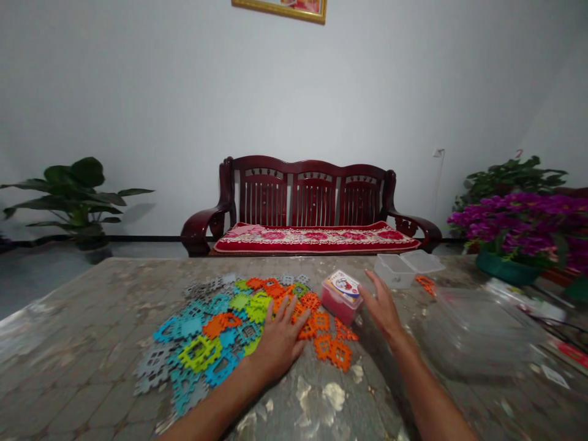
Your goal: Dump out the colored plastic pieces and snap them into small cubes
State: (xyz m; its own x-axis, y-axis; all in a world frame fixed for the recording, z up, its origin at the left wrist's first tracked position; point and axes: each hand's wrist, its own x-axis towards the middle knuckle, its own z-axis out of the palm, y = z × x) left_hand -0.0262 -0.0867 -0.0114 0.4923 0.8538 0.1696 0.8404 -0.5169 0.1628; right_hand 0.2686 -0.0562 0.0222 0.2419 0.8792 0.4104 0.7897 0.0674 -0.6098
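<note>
My right hand (382,308) was up beside the small pink box (340,297), its fingers (373,285) spread wide with nothing in them, close to the box's right side and maybe just brushing it; from this angle I couldn't tell. The box sat lidded on the bench (92,318) at the right edge of the tile pile, pinkish-red through its wall. What was inside I couldn't make out. Its lid carried a white label with a red-and-blue picture, the print too small to read.

My left hand (278,342) lay palm down on the plastic tiles (215,334), fingers (290,307) fanned flat over orange pieces, gripping none of them. The tiles spread out in blue, green, grey and orange, the orange ones crowding in between my two hands.

Further back on the right stood a clear tub (395,270), open, and its lid (425,261) lay just beside it. A few orange pieces (427,285) lay near the tub. A larger clear container (478,324) sat to the right of my wrist.

Potted purple flowers (523,223) filled the right end of the bench. Beyond stood a dark wooden sofa (307,196) with a red floral cushion (316,238). A leafy plant (76,195) stood on the floor at left, and a gilt frame (285,8) hung high on the wall.
</note>
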